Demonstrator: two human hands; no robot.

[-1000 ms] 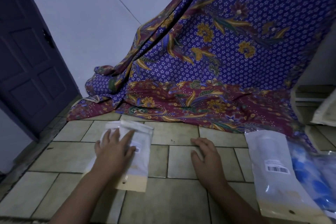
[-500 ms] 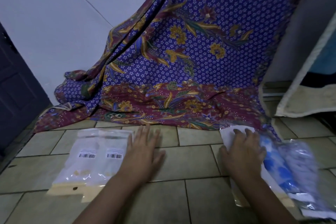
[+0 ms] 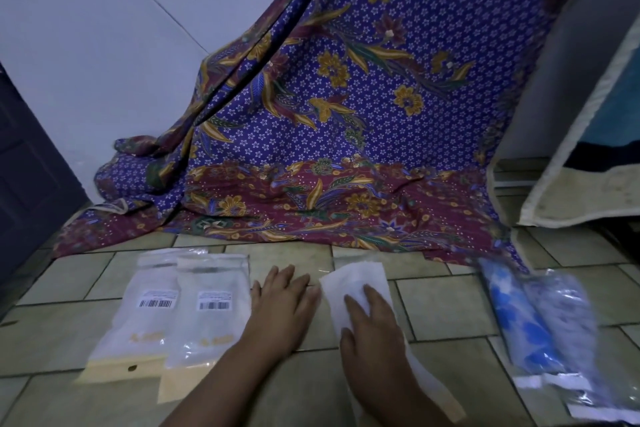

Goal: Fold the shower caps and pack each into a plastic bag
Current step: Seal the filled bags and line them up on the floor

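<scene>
Two packed plastic bags with barcode labels lie side by side on the tiled floor at the left, one (image 3: 140,317) farther left and one (image 3: 211,315) beside it. My left hand (image 3: 280,308) lies flat on the tiles just right of them, fingers straight. My right hand (image 3: 372,333) presses flat on a white plastic bag (image 3: 356,282) in the middle of the floor. At the right lie a folded blue-patterned shower cap (image 3: 519,319) in clear plastic and a grey-patterned one (image 3: 568,322) next to it.
A purple and maroon floral cloth (image 3: 346,114) drapes down the wall onto the floor behind the bags. A dark door (image 3: 24,166) stands at the left. A pale-edged mat or panel (image 3: 588,149) leans at the right.
My right hand has slid the white bag from the right toward the middle. My left hand stayed flat near the two packed bags. The view has moved in closer.
</scene>
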